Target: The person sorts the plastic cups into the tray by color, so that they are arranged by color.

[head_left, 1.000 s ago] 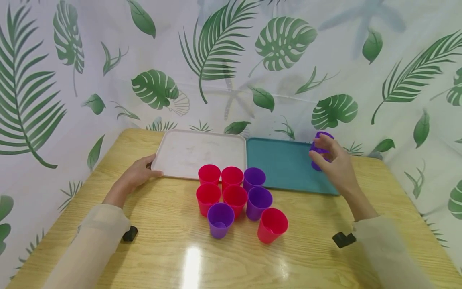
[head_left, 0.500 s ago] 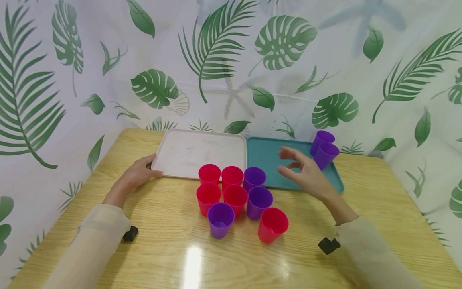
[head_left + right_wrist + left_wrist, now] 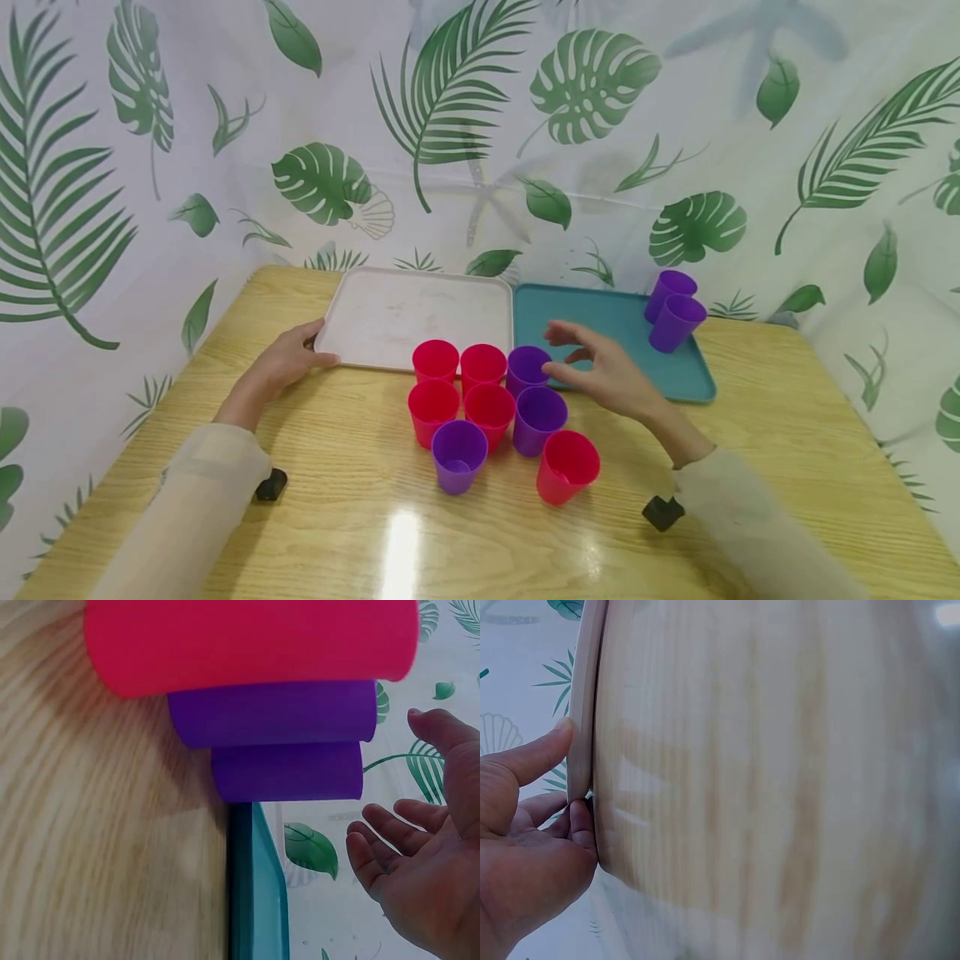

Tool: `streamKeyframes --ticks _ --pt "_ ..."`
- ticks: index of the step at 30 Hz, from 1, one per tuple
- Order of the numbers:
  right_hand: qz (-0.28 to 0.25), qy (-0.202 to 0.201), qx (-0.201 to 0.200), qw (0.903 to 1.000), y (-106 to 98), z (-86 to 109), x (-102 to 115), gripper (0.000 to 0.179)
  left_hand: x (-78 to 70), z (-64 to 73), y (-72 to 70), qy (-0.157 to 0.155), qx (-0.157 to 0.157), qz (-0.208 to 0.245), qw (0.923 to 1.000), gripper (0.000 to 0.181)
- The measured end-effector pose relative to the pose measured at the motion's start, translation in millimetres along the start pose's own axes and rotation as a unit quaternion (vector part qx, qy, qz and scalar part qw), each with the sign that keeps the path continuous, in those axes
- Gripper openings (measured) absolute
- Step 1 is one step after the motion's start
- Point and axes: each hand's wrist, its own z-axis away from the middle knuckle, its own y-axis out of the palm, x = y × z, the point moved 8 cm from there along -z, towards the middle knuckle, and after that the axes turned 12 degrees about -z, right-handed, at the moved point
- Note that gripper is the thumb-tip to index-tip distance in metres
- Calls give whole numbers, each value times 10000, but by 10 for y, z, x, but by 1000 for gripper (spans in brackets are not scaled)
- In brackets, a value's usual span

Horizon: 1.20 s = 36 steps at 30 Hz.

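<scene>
My left hand [image 3: 288,358] grips the front left corner of the white tray [image 3: 420,312], the thumb at its front edge. In the left wrist view the left hand [image 3: 536,840] has its fingers curled at the tray's edge [image 3: 585,697]. My right hand [image 3: 611,375] holds nothing, its fingers loosely bent and thumb apart, beside the rear purple cup [image 3: 525,375]. A second purple cup [image 3: 536,429] stands in front of that one. In the right wrist view the right hand [image 3: 427,855] is above the purple cups' rims, palm showing.
Several red cups [image 3: 432,417] stand left of the purple pair, with another purple cup [image 3: 456,475] and a red cup [image 3: 564,479] nearer the front. Two purple cups [image 3: 675,325] stand on the teal tray [image 3: 585,321], at its right end. A leaf-print curtain [image 3: 480,167] hangs behind.
My right hand has let go of a purple cup on the teal tray's right end and moved left to the cup group. The left hand has stayed at the white tray.
</scene>
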Motion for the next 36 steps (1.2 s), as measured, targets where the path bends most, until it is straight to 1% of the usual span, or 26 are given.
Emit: streamKeyframes --ticks 5,12,18,28,36 --pt "27 -6 176 9998 116 -25 -13 65 5 0 4 -38 -15 -51 10000 84" --pt "40 -15 216 9998 197 -47 3 65 -6 10 6 -19 4 -17 10000 83" --pt "158 7 188 9997 245 -82 0 66 -1 19 16 -26 47 21 10000 84" --pt "360 45 222 9991 297 -151 -88 64 18 19 10 -89 54 33 9999 84" --pt "516 116 327 9981 306 -186 -46 64 1 12 -5 52 10 60 10000 84"
